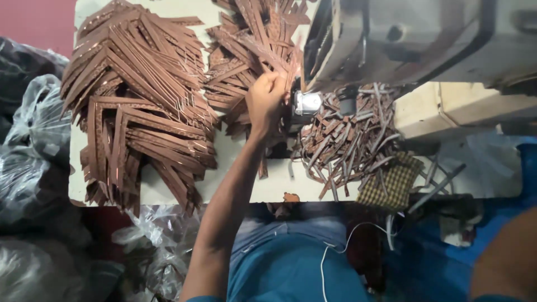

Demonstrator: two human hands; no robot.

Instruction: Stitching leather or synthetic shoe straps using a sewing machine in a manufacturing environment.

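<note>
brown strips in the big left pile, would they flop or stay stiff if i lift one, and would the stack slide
Probably fairly stiff: the strips keep sharp angled shapes and straight edges. Likely light, being thin and flat. The pile looks loosely fanned on the table, so a push may well slide several. The left hand grips one near the machine.
</note>
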